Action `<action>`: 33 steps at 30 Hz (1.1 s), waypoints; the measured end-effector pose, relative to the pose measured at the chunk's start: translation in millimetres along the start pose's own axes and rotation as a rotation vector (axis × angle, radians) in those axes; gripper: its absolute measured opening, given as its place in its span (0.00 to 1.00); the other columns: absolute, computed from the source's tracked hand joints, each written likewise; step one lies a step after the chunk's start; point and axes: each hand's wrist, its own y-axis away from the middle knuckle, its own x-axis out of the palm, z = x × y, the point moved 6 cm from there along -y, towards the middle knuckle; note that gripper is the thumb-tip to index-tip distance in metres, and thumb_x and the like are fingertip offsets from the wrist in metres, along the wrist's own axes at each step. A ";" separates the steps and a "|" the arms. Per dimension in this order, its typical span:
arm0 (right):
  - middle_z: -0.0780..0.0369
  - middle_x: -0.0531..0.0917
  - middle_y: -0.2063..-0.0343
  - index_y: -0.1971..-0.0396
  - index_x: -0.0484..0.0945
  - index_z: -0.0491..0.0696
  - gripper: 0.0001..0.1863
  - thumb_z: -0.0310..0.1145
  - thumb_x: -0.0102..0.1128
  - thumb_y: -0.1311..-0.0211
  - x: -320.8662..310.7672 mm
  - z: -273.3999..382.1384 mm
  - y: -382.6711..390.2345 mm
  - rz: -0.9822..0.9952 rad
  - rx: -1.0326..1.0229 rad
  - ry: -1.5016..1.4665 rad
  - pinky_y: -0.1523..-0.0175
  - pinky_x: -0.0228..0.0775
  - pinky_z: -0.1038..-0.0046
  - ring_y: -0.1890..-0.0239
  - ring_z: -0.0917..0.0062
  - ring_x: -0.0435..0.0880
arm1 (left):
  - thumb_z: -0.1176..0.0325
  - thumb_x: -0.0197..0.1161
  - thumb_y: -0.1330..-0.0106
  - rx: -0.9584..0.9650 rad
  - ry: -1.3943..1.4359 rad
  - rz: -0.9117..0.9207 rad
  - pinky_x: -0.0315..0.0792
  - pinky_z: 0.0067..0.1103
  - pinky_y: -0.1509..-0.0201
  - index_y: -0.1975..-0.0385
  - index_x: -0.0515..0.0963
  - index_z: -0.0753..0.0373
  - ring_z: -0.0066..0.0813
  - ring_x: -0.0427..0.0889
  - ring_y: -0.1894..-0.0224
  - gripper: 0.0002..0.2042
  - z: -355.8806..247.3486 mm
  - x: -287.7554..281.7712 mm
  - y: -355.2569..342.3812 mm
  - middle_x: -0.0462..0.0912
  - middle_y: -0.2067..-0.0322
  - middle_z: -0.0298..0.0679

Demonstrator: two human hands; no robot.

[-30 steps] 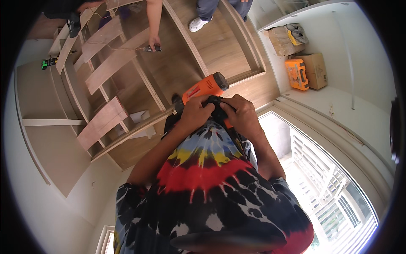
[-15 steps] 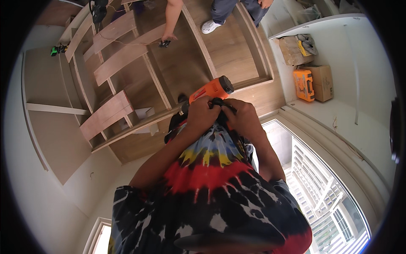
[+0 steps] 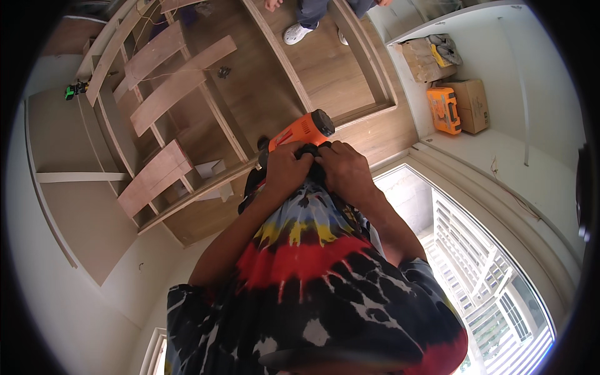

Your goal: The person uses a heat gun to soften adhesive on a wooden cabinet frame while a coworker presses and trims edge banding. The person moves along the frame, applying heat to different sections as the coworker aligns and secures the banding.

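Close in front of my waist, my left hand point(image 3: 288, 164) and my right hand point(image 3: 343, 167) are side by side with their fingers closed. Between them they pinch a dark piece point(image 3: 310, 150), too hidden to name, at the gathered hem of my tie-dye shirt point(image 3: 300, 262). Just beyond my left hand is an orange power tool point(image 3: 299, 131) with a black round end. Its lower part goes out of sight behind that hand, so its exact kind does not show.
A wooden frame point(image 3: 225, 125) with crossing slats and loose plywood strips point(image 3: 156, 178) lies ahead and to the left. A co-worker's white shoe point(image 3: 295, 34) stands inside it. An orange case point(image 3: 444, 110) and a cardboard box point(image 3: 472, 105) occupy a white shelf unit at right. A window point(image 3: 462, 250) is lower right.
The co-worker's hand has drawn back from the small dark object on the floor, toward the top edge. My hands remain together at the shirt hem, fingers slightly shifted.
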 end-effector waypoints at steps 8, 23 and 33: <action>0.53 0.85 0.71 0.62 0.87 0.40 0.08 0.27 0.68 0.37 -9.0 -36.3 -5.5 0.065 0.256 -0.500 0.60 0.77 0.66 0.68 0.61 0.86 | 0.70 0.61 0.40 -0.092 0.188 0.160 0.78 0.23 0.62 0.54 0.86 0.68 0.25 0.86 0.69 0.16 6.5 3.7 -2.3 0.88 0.71 0.43; 0.51 0.82 0.77 0.67 0.82 0.44 0.10 0.36 0.69 0.37 -3.1 -26.8 -11.3 0.113 0.177 -0.255 0.62 0.76 0.55 0.69 0.50 0.84 | 0.60 0.64 0.40 0.090 -0.095 0.278 0.81 0.36 0.54 0.58 0.86 0.62 0.48 0.88 0.63 0.16 -0.2 0.3 -11.0 0.87 0.67 0.50; 0.54 0.79 0.79 0.67 0.83 0.44 0.07 0.30 0.71 0.40 -14.0 -28.6 -11.7 0.203 0.316 -0.489 0.64 0.72 0.57 0.72 0.54 0.81 | 0.71 0.62 0.39 -0.109 0.364 0.413 0.80 0.21 0.62 0.52 0.86 0.67 0.22 0.85 0.68 0.16 8.6 5.3 -8.7 0.88 0.68 0.37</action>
